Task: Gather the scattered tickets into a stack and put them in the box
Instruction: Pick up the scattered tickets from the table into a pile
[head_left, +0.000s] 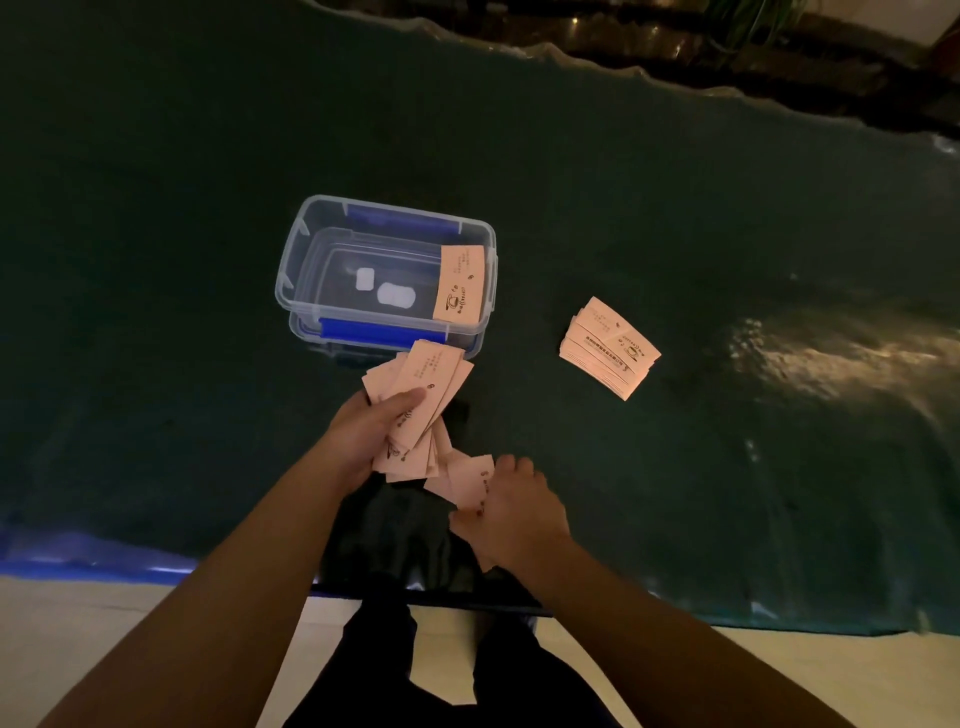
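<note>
Standing at the near edge of a table (156, 260) draped in a dark green cloth, you look down in dim light; a glossy patch of reflected light shows on the cloth to your right, a blue border runs along the near edge on your left, and pale floor (104, 623) lies below it. Beyond the far edge the room is too dark to make out. Your left hand (371, 428) is closed on a loose fan of tickets (421, 384), thumb pressed across the top one, and that fan sits just in front of the clear plastic box (306, 244). Your right hand (511, 512) is lower and nearer to you, fingers curled down onto a few scattered tickets (470, 480) lying on the cloth just beside the fan; whether it has them pinched or only rests on them, you cannot tell. The box has blue latches on its long sides, and one ticket (460, 283) leans inside against its right end wall. Well apart to your right, a neater pile of tickets (608, 348) lies on the cloth, slightly stepped. All the tickets are pale pink strips with a small coffee-cup drawing and lines of print too small to read.
</note>
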